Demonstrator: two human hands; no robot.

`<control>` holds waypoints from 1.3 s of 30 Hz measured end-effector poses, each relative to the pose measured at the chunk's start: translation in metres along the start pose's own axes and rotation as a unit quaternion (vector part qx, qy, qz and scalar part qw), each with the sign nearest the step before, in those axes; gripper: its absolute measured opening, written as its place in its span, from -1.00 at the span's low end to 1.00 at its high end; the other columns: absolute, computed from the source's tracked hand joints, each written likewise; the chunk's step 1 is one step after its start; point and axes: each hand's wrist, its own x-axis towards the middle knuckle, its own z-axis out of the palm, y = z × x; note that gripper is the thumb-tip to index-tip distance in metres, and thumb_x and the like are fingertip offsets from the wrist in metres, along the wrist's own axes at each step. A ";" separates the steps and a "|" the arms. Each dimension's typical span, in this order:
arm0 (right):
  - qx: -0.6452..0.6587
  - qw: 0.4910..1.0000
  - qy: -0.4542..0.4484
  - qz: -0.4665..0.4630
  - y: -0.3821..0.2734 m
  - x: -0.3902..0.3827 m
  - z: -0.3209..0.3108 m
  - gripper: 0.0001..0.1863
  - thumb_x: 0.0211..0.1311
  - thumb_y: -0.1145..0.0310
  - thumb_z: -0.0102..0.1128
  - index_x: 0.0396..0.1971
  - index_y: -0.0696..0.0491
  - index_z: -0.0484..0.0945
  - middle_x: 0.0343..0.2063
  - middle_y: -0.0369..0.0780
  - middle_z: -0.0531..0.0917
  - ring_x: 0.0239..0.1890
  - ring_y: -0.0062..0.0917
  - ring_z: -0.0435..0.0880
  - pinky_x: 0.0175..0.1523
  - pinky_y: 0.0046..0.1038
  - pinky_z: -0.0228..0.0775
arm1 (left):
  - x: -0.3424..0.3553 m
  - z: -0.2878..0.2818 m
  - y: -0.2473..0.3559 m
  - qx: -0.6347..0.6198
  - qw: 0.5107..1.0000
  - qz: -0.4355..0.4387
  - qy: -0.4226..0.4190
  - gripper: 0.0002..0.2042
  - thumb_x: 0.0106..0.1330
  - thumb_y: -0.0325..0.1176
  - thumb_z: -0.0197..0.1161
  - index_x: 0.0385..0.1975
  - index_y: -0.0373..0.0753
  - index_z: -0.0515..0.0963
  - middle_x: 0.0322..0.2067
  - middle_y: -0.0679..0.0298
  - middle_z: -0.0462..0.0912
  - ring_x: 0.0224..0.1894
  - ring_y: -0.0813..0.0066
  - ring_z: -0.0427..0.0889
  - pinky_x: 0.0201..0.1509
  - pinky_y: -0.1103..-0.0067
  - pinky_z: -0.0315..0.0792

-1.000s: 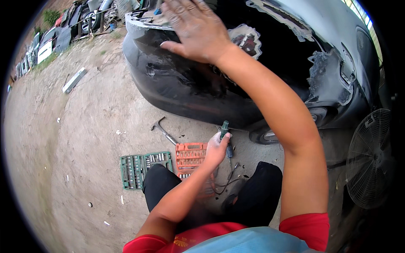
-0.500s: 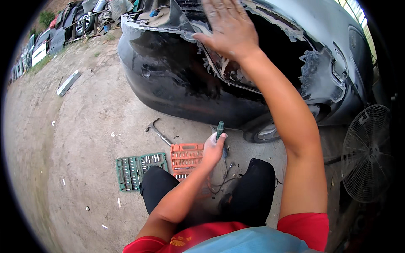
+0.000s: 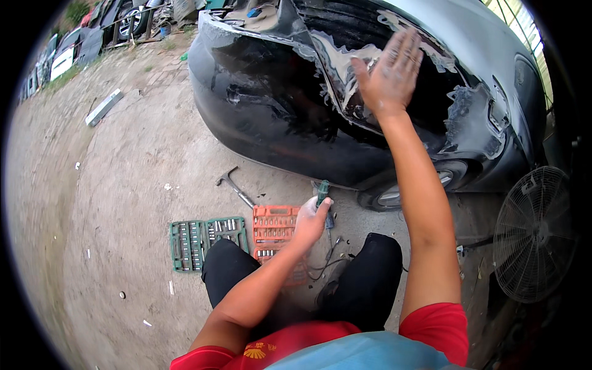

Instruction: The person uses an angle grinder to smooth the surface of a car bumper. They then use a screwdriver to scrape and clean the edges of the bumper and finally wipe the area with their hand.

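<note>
My right hand (image 3: 388,77), dusty with white powder, lies flat with its fingers stretched out against the car's (image 3: 265,111) rear side panel. Bare dark paint and pale sanded filler patches (image 3: 339,55) surround it. In front of my knees, my left hand (image 3: 311,219) is wrapped round a green-handled screwdriver (image 3: 323,190). Its handle end sticks up above the fist; the rest is hidden. Below that hand an open orange tool case (image 3: 275,211) holds several bits and sockets.
A green socket case (image 3: 187,246) lies open by my left knee. A hammer (image 3: 236,187) rests on the ground beyond the cases. To the right stands a wire-caged fan (image 3: 533,234). A pale bar (image 3: 103,108) lies further left, and scrap parts (image 3: 92,43) are piled behind it.
My right hand has slid over the panel, rightward and nearer to me. The whole view has shifted a little. My left hand keeps its grip on the screwdriver.
</note>
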 end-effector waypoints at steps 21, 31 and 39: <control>0.203 0.895 -0.080 -0.388 -0.125 0.054 -0.024 0.01 0.55 -0.34 0.23 0.75 0.02 0.26 0.78 -0.16 0.21 0.83 -0.36 0.09 0.88 -0.06 -0.20 | 0.022 0.004 0.008 -0.010 0.999 0.042 0.026 -0.59 0.70 -0.03 0.26 -0.12 -0.36 0.70 -0.44 0.30 0.60 -0.30 0.51 0.55 -0.12 0.35 0.50; 0.008 0.861 -0.175 -0.478 -0.042 0.137 -0.018 0.20 0.47 -0.48 0.12 0.69 0.30 0.22 0.76 0.10 0.15 0.83 -0.07 0.04 0.87 -0.07 -0.21 | 0.032 0.013 -0.009 -0.020 1.000 0.018 0.001 -0.58 0.71 -0.01 0.27 0.00 -0.33 0.76 -0.44 0.47 0.50 -0.35 0.69 0.45 -0.22 0.53 0.40; 0.018 0.858 -0.155 -0.490 -0.130 0.182 0.025 0.17 0.52 -0.51 0.04 0.61 0.35 0.35 0.69 0.14 0.32 0.79 -0.10 0.17 0.86 -0.15 -0.14 | 0.042 0.028 -0.010 -0.044 0.999 0.017 0.021 -0.58 0.69 0.01 0.27 -0.02 -0.30 0.75 -0.46 0.49 0.48 -0.39 0.70 0.42 -0.28 0.53 0.37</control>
